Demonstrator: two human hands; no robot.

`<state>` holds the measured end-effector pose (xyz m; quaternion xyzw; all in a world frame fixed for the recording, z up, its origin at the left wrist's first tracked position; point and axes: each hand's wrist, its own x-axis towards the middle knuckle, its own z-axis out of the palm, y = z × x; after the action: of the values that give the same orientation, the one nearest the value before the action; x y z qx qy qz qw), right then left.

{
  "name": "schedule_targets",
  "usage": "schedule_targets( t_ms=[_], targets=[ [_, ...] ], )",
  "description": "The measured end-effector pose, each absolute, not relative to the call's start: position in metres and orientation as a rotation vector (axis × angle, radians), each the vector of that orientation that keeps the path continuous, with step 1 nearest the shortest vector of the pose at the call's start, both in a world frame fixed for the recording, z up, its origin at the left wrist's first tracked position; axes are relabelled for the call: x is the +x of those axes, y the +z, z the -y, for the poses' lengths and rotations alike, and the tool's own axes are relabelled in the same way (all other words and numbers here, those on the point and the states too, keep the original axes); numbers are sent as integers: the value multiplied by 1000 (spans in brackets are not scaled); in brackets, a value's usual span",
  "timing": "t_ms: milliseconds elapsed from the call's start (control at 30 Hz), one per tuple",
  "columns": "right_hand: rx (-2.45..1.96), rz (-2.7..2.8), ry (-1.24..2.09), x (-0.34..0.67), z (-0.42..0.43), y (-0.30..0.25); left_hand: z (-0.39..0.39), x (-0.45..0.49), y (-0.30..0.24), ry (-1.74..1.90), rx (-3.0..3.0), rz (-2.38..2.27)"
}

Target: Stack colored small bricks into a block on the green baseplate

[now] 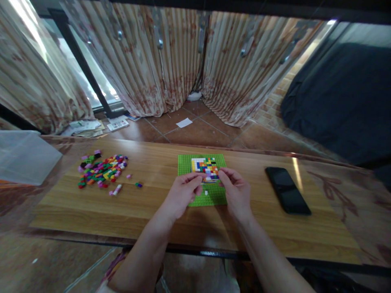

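Observation:
A block built of many-coloured toy bricks (210, 164) stands on a green studded baseplate (183, 162) in the middle of the table. At its near left side is my left hand (183, 190), thumb and forefinger pinched together; what is between them, if anything, is too small to make out. My right hand (236, 192) is at the block's near right corner, its fingers also pinched, and the tips seem to touch the bricks. A small white brick (206, 193) lies on the baseplate between my hands. The hands hide part of the block's near side.
A heap of loose bricks (105, 169) lies on the left of the wooden table (152, 162), with a few strays beside it, one a dark blue-green piece (138, 184). A black phone (287, 190) rests at the right. A translucent bin (27, 156) stands at the far left.

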<state>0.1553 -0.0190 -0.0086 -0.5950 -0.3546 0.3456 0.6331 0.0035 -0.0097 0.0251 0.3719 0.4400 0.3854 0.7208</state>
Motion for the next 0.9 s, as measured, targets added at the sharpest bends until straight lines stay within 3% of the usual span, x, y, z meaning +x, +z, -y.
schedule_targets(
  t_ms=[100, 300, 467, 900],
  targets=[
    [-1463, 926, 644, 158, 29, -1, 5, -7, 30, 940, 722, -960],
    [-1757, 1567, 674, 153, 49, 3, 2, -16, 36, 1055, 689, -1019],
    [-1950, 1879, 401, 143, 49, -7, 2, -14, 35, 1028, 692, -1037],
    [-1348, 1698, 422, 147, 47, 2, 3, -9, 28, 907, 821, -1017]
  ],
)
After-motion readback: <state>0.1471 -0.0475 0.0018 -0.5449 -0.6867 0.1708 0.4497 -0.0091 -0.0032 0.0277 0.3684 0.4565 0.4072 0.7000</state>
